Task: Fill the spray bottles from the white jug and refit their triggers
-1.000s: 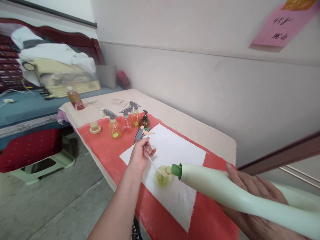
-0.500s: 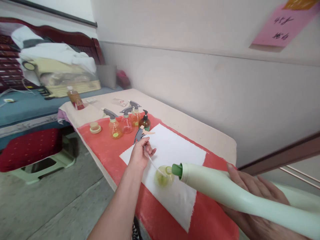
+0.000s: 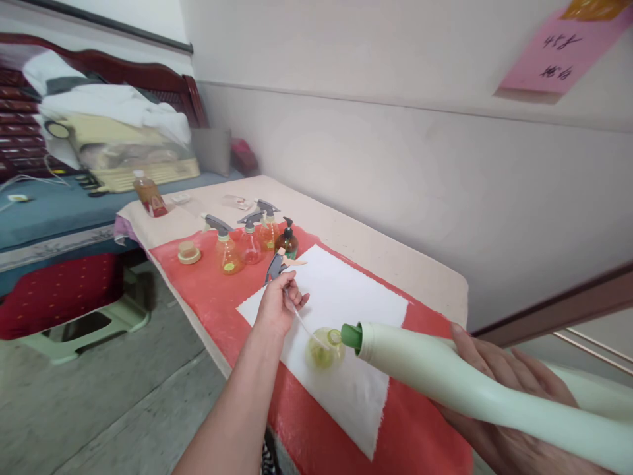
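My left hand (image 3: 284, 300) is closed round a grey spray head (image 3: 277, 266) with a peach trigger. Its clear dip tube (image 3: 301, 321) slants down to the yellow-green spray bottle body (image 3: 319, 356); whether the tube's end is inside the bottle or in front of it, I cannot tell. The bottle stands on a white cloth (image 3: 346, 297). On the right, my right hand (image 3: 514, 376) grips a pale green watering can (image 3: 435, 369), partly hidden behind it. The can's mouth, with a darker green piece inside, points at the bottle's neck.
Several spray bottles (image 3: 228, 256) and a dark pump bottle (image 3: 287, 243) stand on the red cloth (image 3: 198, 277), near a small cream cap (image 3: 188, 253). A tall bottle (image 3: 149, 196) is at the table's far left. A wall borders the table; a red-covered stool (image 3: 74, 297) stands left.
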